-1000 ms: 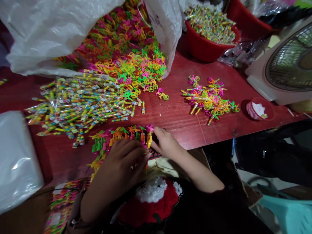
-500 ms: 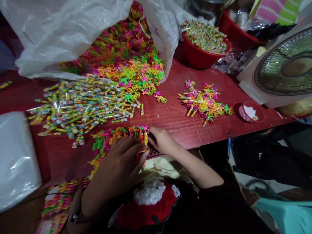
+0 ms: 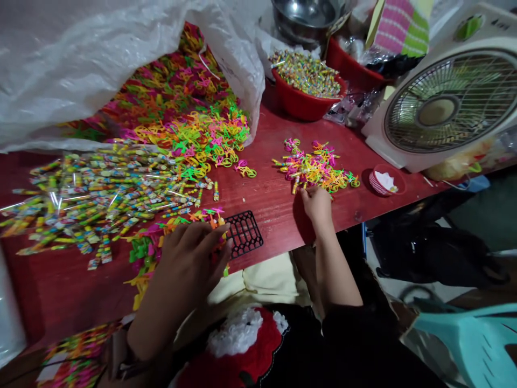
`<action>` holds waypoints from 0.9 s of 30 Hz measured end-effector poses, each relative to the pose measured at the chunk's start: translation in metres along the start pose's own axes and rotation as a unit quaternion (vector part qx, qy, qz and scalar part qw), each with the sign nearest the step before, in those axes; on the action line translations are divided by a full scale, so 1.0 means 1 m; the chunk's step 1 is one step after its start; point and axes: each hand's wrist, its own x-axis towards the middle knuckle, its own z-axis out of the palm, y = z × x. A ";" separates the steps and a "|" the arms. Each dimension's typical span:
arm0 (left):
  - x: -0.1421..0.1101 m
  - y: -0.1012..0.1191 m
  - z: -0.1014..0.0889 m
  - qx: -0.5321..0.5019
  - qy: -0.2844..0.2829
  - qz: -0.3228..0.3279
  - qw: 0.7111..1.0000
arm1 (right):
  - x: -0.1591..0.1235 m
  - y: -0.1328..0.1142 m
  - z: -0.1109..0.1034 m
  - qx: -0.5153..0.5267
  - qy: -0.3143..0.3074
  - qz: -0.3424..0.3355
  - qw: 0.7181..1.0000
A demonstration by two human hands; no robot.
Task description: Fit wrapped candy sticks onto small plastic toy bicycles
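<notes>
My left hand (image 3: 189,258) is curled over colourful plastic pieces (image 3: 141,249) standing close together in a black plastic grid (image 3: 247,235). Its fingers and thumb close around pieces at the row's right end, partly hiding them. To the right of that hand, the grid's slots are bare. My right hand (image 3: 318,207) reaches to the near edge of a small heap of plastic pieces with candy-like sticks (image 3: 315,168). Its fingertips are pinched together beside a yellow-striped stick; what lies between them is too small to make out.
Many wrapped, striped sticks (image 3: 100,188) lie at the left. Behind them a white plastic bag (image 3: 81,64) spills plastic pieces. A red bowl of sticks (image 3: 291,102), a fan (image 3: 436,108) and a small red dish (image 3: 398,186) stand toward the right. The table's front edge is close.
My right hand has left the grid and moved right to the small heap, uncovering the grid's bare slots. My left hand stays at the row. The view has shifted to the right.
</notes>
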 end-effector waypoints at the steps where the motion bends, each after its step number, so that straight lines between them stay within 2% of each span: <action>1: 0.001 0.000 0.001 0.004 0.004 -0.002 1.000 | -0.002 0.001 -0.002 0.011 -0.015 0.006 1.000; 6: 0.003 -0.002 0.004 0.008 0.011 0.000 1.000 | -0.012 0.016 -0.030 0.080 -0.062 0.060 0.993; 10: 0.005 -0.002 0.003 -0.009 0.003 -0.008 1.000 | -0.023 0.032 -0.054 0.228 -0.120 0.055 0.965; 12: 0.007 -0.002 0.002 -0.015 0.000 -0.013 1.000 | -0.031 0.039 -0.064 0.258 -0.139 0.051 0.955; 14: 0.009 -0.002 0.003 -0.018 0.006 -0.020 1.000 | -0.042 0.043 -0.070 0.226 -0.148 0.035 0.962; 17: 0.012 -0.002 0.006 -0.020 0.021 -0.031 0.999 | -0.057 0.045 -0.067 0.113 -0.171 -0.006 0.979; 20: 0.014 -0.003 0.008 -0.017 0.026 -0.026 0.999 | -0.067 0.043 -0.050 0.035 -0.107 -0.041 0.993; 23: 0.014 -0.004 0.008 -0.029 0.042 -0.018 0.999 | -0.069 0.043 -0.035 0.020 -0.022 -0.073 0.997; 27: 0.012 -0.003 0.004 -0.063 0.058 -0.021 0.996 | -0.069 0.045 -0.034 0.030 0.063 -0.075 0.995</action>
